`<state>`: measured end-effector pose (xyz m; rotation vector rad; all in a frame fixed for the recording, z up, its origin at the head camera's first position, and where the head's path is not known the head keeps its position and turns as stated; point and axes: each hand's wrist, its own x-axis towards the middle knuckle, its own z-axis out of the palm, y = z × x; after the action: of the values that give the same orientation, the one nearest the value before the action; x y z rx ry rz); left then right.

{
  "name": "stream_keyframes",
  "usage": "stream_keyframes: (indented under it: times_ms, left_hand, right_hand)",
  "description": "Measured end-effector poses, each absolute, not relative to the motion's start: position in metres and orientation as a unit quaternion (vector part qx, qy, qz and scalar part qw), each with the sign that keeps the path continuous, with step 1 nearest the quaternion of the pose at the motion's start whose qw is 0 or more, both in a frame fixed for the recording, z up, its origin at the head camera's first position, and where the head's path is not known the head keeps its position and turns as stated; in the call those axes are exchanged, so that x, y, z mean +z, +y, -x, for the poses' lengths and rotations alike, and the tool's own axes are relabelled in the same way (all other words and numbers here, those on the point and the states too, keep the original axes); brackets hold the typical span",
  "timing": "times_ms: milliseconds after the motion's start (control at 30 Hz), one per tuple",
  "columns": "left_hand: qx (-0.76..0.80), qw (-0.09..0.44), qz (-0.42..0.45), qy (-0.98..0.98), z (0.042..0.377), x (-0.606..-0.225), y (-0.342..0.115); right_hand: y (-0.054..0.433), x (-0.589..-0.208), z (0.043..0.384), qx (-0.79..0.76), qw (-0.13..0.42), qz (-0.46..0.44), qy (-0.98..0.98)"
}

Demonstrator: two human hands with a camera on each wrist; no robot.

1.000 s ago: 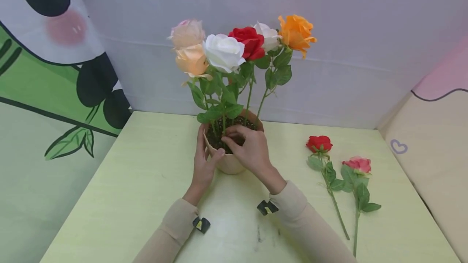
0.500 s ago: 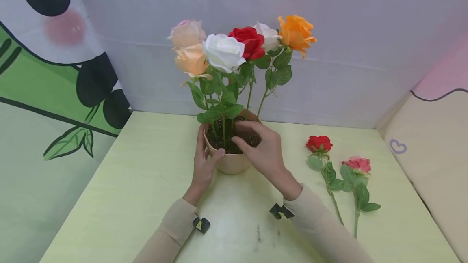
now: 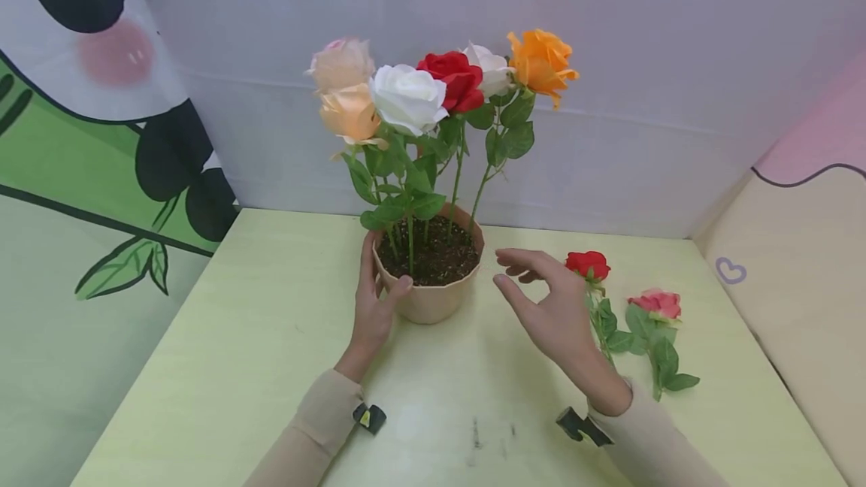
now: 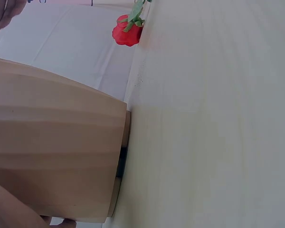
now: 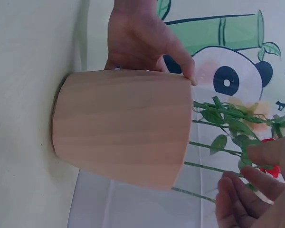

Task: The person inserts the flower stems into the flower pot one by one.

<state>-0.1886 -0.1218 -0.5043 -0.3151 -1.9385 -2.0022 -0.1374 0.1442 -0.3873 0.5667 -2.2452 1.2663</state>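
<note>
A beige faceted flowerpot (image 3: 433, 305) of dark soil (image 3: 449, 252) stands on the table. My left hand (image 3: 373, 320) holds its left side, thumb at the front rim and fingers round the wall; the right wrist view shows this hand (image 5: 145, 40) against the pot (image 5: 123, 128). Planted upright are artificial roses: a white rose (image 3: 409, 98) in front, a peach rose (image 3: 349, 113), a pale pink rose (image 3: 343, 66), a red rose (image 3: 452, 81), another white rose (image 3: 489, 70) and an orange rose (image 3: 541, 62). My right hand (image 3: 551, 313) hovers right of the pot, fingers loosely bent, holding nothing.
On the table (image 3: 237, 367) at the right lie a red rose (image 3: 588, 265) and a pink rose (image 3: 656, 303), stems toward me. My right hand and forearm partly cover their stems. A pale cloth backdrop (image 3: 643, 81) rises behind the table, with a printed side panel (image 3: 101, 201) at the left.
My right hand has let go of the front white rose's stem, drawn back out of the pot and moved right, toward the lying roses. My left hand stays on the pot.
</note>
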Motion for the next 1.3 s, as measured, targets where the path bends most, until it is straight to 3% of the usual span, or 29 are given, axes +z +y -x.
stream_keyframes:
  times_ms: [100,333,467,533,867,1067,1300]
  left_hand:
    - [-0.705,0.169,0.112,-0.68,0.208,-0.535,-0.128]
    - [-0.71,0.162,0.113,-0.676,0.203,-0.528,-0.125]
    - [-0.709,0.159,0.115,-0.677,0.232,-0.575,-0.137]
    - [-0.713,0.156,0.112,-0.675,0.234,-0.579,-0.138]
    - [-0.699,0.189,0.128,-0.678,0.201,-0.528,-0.127]
    - [-0.69,0.184,0.12,-0.69,0.207,-0.535,-0.129]
    - [-0.7,0.19,0.125,-0.676,0.203,-0.529,-0.127]
  right_hand:
    - [0.16,-0.388,0.126,0.471,0.234,-0.191,-0.829]
    - [0.197,-0.393,0.104,0.467,0.206,-0.145,-0.848]
    - [0.217,-0.397,0.094,0.449,0.197,-0.119,-0.864]
    - [0.226,-0.398,0.09,0.432,0.196,-0.11,-0.873]
    - [0.261,-0.41,0.078,0.407,0.194,-0.07,-0.89]
    - [0.281,-0.42,0.08,0.415,0.176,-0.037,-0.892]
    - [0.294,-0.433,0.084,0.387,0.085,-0.019,-0.918]
